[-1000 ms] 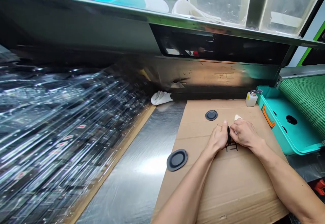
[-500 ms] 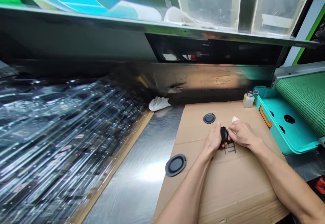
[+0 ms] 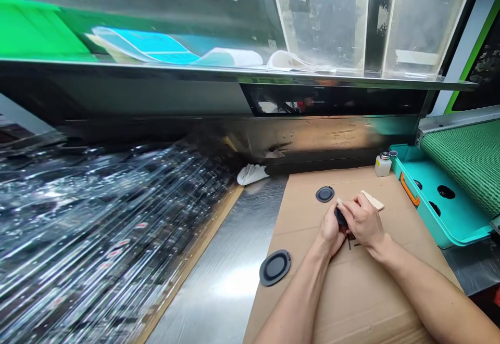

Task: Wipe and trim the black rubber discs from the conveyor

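My left hand (image 3: 330, 231) is closed around a small black rounded plastic part (image 3: 340, 218), mostly covered by my fingers. Bent over the same part, my right hand (image 3: 366, 225) has its fingertips pinched on a small white piece (image 3: 339, 202) at the part's upper edge; it may be cloth, but its kind is unclear. A cream-coloured flat pad (image 3: 374, 200) lies just behind my right hand. Two dark grey oval discs with raised rings rest on the cardboard (image 3: 351, 302): a farther disc (image 3: 325, 194) and a nearer disc (image 3: 275, 267) left of my left forearm.
A turquoise bin (image 3: 464, 234) with an orange handle holds several black parts, beside a green conveyor belt (image 3: 464, 149). A small white bottle (image 3: 383, 164) stands by the bin. Stacked clear plastic trays (image 3: 117, 240) fill the left. A white glove (image 3: 252, 174) lies behind the metal surface (image 3: 219, 266).
The view has shifted, so the scene sits lower. My right hand has moved left over the black part, covering more of it, and the cream pad shows more fully.
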Motion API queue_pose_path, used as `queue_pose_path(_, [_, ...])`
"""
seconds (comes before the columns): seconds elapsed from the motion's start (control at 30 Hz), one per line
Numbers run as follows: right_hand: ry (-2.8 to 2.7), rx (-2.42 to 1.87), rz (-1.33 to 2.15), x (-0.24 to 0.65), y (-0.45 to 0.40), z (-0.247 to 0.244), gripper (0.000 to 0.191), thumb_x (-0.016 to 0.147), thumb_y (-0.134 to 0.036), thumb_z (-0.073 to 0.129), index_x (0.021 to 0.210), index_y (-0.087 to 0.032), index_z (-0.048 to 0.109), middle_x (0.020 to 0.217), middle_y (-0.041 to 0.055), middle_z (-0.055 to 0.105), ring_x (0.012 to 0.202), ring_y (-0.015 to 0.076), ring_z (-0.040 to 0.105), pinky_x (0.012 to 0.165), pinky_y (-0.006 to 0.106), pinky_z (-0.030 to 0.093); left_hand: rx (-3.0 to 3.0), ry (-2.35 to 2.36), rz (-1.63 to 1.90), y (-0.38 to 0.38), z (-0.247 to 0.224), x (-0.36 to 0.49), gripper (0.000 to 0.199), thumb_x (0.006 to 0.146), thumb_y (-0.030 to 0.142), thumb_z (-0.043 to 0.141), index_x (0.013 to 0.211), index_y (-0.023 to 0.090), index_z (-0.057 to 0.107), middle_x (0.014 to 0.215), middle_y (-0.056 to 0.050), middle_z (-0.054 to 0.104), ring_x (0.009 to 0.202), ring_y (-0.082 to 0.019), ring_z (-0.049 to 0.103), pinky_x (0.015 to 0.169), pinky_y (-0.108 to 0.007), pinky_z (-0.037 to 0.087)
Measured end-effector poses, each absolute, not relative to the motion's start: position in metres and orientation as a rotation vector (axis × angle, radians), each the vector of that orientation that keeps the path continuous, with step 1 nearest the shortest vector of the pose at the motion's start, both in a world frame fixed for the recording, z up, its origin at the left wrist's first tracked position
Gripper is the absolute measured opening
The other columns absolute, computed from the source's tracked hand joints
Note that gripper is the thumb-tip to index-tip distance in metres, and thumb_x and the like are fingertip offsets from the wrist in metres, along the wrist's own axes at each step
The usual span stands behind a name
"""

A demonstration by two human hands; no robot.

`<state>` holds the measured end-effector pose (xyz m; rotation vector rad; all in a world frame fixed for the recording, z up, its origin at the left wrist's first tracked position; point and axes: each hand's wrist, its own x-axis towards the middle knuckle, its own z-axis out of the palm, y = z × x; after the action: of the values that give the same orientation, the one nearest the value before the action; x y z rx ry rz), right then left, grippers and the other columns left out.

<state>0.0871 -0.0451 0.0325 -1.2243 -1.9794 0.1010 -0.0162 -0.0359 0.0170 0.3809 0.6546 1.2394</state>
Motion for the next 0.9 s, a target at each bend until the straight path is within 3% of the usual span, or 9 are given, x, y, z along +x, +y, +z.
queue_pose_path(0.17, [-2.134, -0.963, 0.293, 0.087, -0.048, 0.033, 0.024, 0.099, -0.024, 0.046, 0.102, -0.021, 0.07, 0.091, 0.0059, 0.059, 0.086, 0.017, 0.056, 0.078, 0.027, 0.047, 0.346, 0.629, 1.328, -0.033, 0.011, -0.019, 0.018, 0.08, 0.029, 0.064, 0.069, 0.017, 0.055, 0.065, 0.0, 0.06, 0.061, -0.012, 0.058, 0.063, -0.023, 0.05])
queue_pose_path(0.6, [-2.106, -1.109, 0.254, 0.092, -0.043, 0.037, 0.019, 0.093, -0.015, 0.05, 0.088, -0.019, 0.067, 0.087, 0.0053, 0.064, 0.084, 0.0169, 0.059, 0.078, 0.026, 0.046, 0.36, 0.649, 1.343, -0.033, 0.009, -0.016, 0.017, 0.076, 0.026, 0.069, 0.07, 0.017, 0.056, 0.066, 0.002, 0.06, 0.06, -0.011, 0.057, 0.064, -0.023, 0.049])
queue_pose_path(0.7, [-2.255, -1.056, 0.25, 0.094, -0.045, 0.039, 0.015, 0.091, -0.014, 0.054, 0.086, -0.02, 0.067, 0.091, 0.0047, 0.065, 0.084, 0.0168, 0.059, 0.075, 0.026, 0.045, 0.376, 0.715, 1.336, -0.033, 0.011, -0.017, 0.021, 0.081, 0.034, 0.066, 0.072, 0.016, 0.061, 0.067, -0.001, 0.063, 0.061, -0.013, 0.06, 0.064, -0.025, 0.05])
queue_pose_path(0.8, [-2.35, -1.092, 0.251, 0.098, -0.045, 0.039, 0.014, 0.089, -0.015, 0.057, 0.079, -0.02, 0.066, 0.088, 0.003, 0.064, 0.08, 0.0158, 0.058, 0.07, 0.025, 0.042, 0.393, 0.794, 1.297, -0.035, 0.011, -0.017, 0.041, 0.086, 0.055, 0.059, 0.075, 0.015, 0.063, 0.064, -0.003, 0.064, 0.059, -0.015, 0.061, 0.058, -0.026, 0.049])
queue_pose_path(0.9, [-2.252, -1.283, 0.11, 0.101, -0.044, 0.037, 0.017, 0.092, -0.012, 0.052, 0.085, -0.018, 0.066, 0.088, 0.0052, 0.063, 0.083, 0.0176, 0.057, 0.072, 0.027, 0.042, 0.466, 0.85, 1.301, -0.037, 0.011, -0.013, 0.057, 0.08, 0.073, 0.056, 0.07, 0.018, 0.058, 0.06, 0.0, 0.06, 0.059, -0.016, 0.062, 0.056, -0.025, 0.047])
